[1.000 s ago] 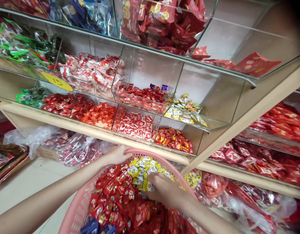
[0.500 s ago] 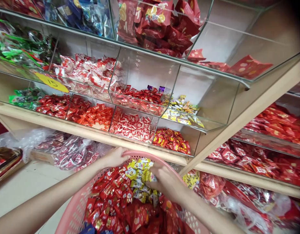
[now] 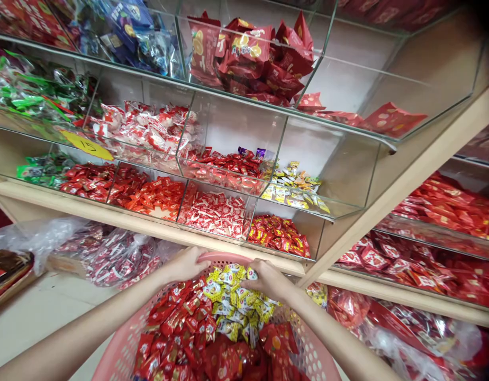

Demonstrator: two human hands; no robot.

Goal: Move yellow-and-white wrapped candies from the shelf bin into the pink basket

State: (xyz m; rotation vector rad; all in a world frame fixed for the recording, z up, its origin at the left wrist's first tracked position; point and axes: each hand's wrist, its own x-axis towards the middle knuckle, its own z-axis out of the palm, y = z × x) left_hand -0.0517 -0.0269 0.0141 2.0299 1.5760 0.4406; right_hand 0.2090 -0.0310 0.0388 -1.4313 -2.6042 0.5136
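Observation:
A pink plastic basket (image 3: 123, 338) with a perforated wall holds many wrapped candies. Its far rim is in the grip of my left hand (image 3: 187, 264), fingers curled over the edge. My right hand (image 3: 268, 280) is inside the far right side, thumb and fingers curled around a yellow-and-white wrapped candy (image 3: 251, 273). Below it spreads a pile of yellow wrapped candies (image 3: 231, 304). Red wrapped candies (image 3: 177, 328) fill the left side, and larger red packets (image 3: 278, 341) lie at the near right. My right fingertips are partly hidden.
Ahead stands a shelf with clear compartments of red candies (image 3: 216, 211), yellow candies (image 3: 294, 185) and red packets (image 3: 248, 53). A yellow price tag (image 3: 88, 145) hangs on it. Bagged candies (image 3: 121, 256) lie on the floor beneath; a wooden post (image 3: 407, 174) slants at right.
My right hand has risen toward the far rim from within the candies. More yellow candies now show, spread to the right. My left hand stays on the rim.

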